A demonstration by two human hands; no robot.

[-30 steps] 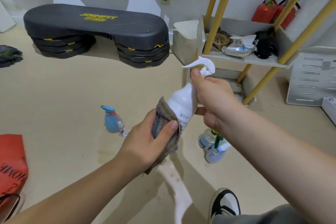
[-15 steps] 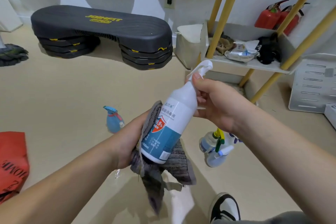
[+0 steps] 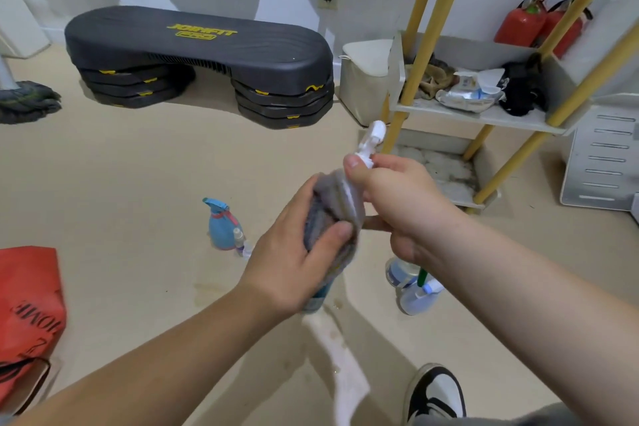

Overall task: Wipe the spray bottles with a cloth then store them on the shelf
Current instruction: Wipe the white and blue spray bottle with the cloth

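Plainly, the wiping step was under way. The left hand was curled round the grey cloth, thumb on the near side and fingers behind. This wrapped the cloth about the body of the white spray bottle, a grip that, I judge, let it rub all round the bottle at once. The bottle was held in the air above the floor, tilted with its trigger head up and away from the person. Only the head, a strip of neck and a bit of the base showed outside the cloth. The right hand pinched the neck just under the trigger head, thumb on top, probably to steady or turn the bottle against the cloth. As for containers, a red bag lay on the floor at the far left, its contents hidden. A blue spray bottle stood on the floor left of the hands, with a much smaller bottle just beside it. Some clear spray bottles sat on the floor partly hidden beneath the right wrist; how full they were I could not tell. All of these seemed to be waiting their turn. A white bin stood just beside the shelf, its inside out of sight. The shelf's upper tier held a crumpled rag, a packet of wipes and a dark bundle, and no spray bottle showed there. The lower tier showed only its stained bottom, so storing looked not yet begun.
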